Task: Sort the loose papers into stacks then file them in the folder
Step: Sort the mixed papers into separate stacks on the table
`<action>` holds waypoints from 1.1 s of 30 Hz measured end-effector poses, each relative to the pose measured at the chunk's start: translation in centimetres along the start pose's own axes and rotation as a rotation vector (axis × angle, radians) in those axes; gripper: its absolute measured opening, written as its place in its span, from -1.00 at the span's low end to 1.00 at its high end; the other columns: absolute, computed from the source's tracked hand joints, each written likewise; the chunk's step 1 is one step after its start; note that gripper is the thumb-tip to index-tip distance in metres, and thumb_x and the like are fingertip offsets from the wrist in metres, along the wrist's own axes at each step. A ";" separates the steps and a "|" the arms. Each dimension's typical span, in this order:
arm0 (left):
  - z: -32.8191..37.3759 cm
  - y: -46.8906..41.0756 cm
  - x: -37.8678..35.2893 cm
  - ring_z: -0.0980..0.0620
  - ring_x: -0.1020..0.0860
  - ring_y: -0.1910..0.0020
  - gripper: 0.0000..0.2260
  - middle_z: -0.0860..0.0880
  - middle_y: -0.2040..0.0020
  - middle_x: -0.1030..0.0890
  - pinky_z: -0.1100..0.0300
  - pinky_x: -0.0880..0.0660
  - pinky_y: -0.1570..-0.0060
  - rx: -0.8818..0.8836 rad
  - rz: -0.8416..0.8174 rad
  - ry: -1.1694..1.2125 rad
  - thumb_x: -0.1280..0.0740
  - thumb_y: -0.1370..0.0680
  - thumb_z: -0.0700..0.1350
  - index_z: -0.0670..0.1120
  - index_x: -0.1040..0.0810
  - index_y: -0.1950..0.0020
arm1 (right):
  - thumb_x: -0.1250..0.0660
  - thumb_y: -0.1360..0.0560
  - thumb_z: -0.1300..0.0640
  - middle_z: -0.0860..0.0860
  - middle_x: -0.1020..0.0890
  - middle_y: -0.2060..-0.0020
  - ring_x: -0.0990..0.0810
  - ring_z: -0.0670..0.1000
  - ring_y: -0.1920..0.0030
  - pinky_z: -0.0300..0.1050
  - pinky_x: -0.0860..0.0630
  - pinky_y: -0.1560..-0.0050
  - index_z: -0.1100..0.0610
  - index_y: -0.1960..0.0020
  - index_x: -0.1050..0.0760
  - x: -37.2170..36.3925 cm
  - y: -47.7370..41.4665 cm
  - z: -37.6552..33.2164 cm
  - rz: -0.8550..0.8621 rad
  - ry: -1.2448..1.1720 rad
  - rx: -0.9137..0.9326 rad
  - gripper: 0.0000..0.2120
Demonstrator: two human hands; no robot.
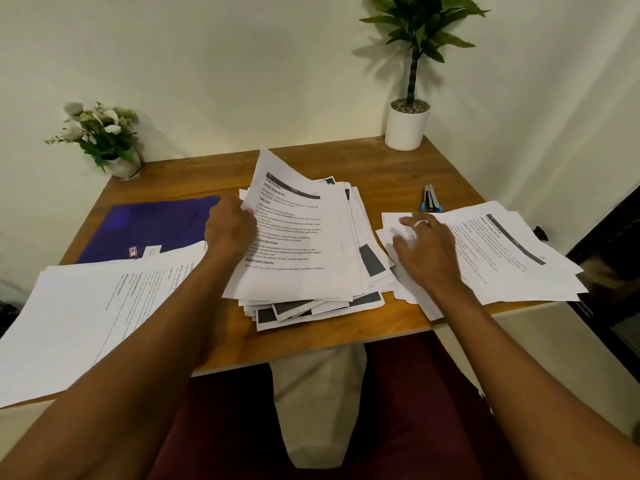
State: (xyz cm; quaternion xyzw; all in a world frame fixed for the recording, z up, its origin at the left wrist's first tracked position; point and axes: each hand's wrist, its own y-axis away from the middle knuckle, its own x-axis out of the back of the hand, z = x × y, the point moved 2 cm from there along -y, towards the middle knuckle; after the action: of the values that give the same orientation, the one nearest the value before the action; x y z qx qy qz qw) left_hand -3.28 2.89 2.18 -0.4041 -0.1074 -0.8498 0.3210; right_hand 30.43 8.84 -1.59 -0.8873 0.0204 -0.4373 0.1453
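Note:
A messy pile of printed papers (322, 292) lies in the middle of the wooden table (398, 168). My left hand (228, 230) pinches the left edge of the top sheet (294, 233), whose far end curls up off the pile. My right hand (424, 251) rests with spread fingers on a smaller stack of sheets (512, 258) at the right. A third stack (86, 317) lies at the left front and overhangs the table edge. The purple folder (156, 226) lies shut at the back left, partly under that stack.
A stapler (430, 199) lies behind the right stack. A white pot with a green plant (406, 124) stands at the back right corner, a small flower pot (104, 140) at the back left. Walls close the back and right. My lap is below the front edge.

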 end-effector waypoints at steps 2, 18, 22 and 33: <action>0.3 0.0 0.1 -0.01 -0.58 0.14 -0.82 -0.02 -0.04 -0.62 0.11 -0.45 0.23 -0.011 -0.002 0.075 -0.24 -0.68 -0.06 -0.13 -0.57 -0.14 | -0.41 -0.57 -0.07 0.03 -0.54 -0.39 -0.51 0.11 -0.35 0.06 -0.46 -0.32 0.00 -0.33 -0.56 -0.9 0.2 -2.0 -0.015 -0.072 0.013 -0.65; 5.9 3.2 -3.3 -0.08 -0.71 0.07 -0.74 0.00 0.06 -0.73 -0.03 -0.67 0.02 0.023 -0.327 0.571 -0.27 -0.68 0.07 -0.06 -0.63 0.03 | -0.43 -0.55 0.24 -0.40 -0.56 -0.15 -0.60 -0.30 -0.15 -0.38 -0.59 -0.02 -0.12 -0.30 -0.59 0.7 -1.1 -2.4 -0.055 -0.825 -0.203 -0.60; 8.7 4.5 -5.5 0.00 -0.73 0.09 -0.83 0.07 -0.13 -0.69 0.08 -0.69 0.18 0.018 -0.508 0.599 -0.34 -0.63 0.13 0.10 -0.63 -0.13 | -0.34 -0.57 0.29 -0.15 -0.67 -0.12 -0.67 -0.11 -0.08 -0.29 -0.63 0.03 -0.09 -0.10 -0.67 3.1 -0.8 1.4 0.122 -0.866 -0.371 -0.69; 14.1 8.9 -14.3 0.01 -0.72 0.30 -0.59 0.00 -0.32 -0.58 0.30 -0.56 0.43 -0.116 -0.694 0.373 -0.39 -0.63 -0.14 0.03 -0.47 -0.48 | -0.46 -0.42 0.20 0.12 -0.17 -0.55 -0.16 0.20 -0.54 0.17 -0.13 -0.50 0.06 -0.45 -0.40 7.6 3.5 9.2 0.478 -0.020 -0.512 -0.38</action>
State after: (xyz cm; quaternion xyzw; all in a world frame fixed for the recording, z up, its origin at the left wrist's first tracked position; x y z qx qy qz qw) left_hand 17.78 8.82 -0.11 -0.1999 -0.1293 -0.9712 0.0056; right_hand 42.65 6.46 -2.00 -0.8693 0.3352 -0.3628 0.0168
